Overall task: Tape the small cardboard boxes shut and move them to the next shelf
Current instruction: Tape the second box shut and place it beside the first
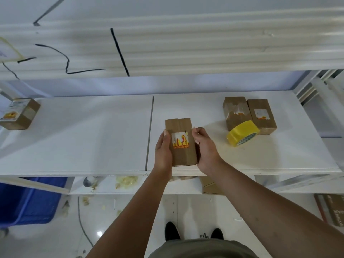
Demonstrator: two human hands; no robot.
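A small brown cardboard box [181,144] with a white and yellow label is held between both hands just right of the seam in the white shelf [93,131]. My left hand [163,151] grips its left side and my right hand [204,148] grips its right side with curled fingers. Two more small boxes [235,111] [261,115] lie side by side at the right rear. A yellow tape roll [242,132] leans against them. Another box [19,113] lies at the far left of the shelf.
A white upper shelf [167,43] overhangs the back. A blue bin [28,202] stands on the floor at lower left. Flat cardboard [210,185] lies on the lower shelf, and more boxes [333,209] sit at lower right. My shoes [173,230] are on the tiled floor.
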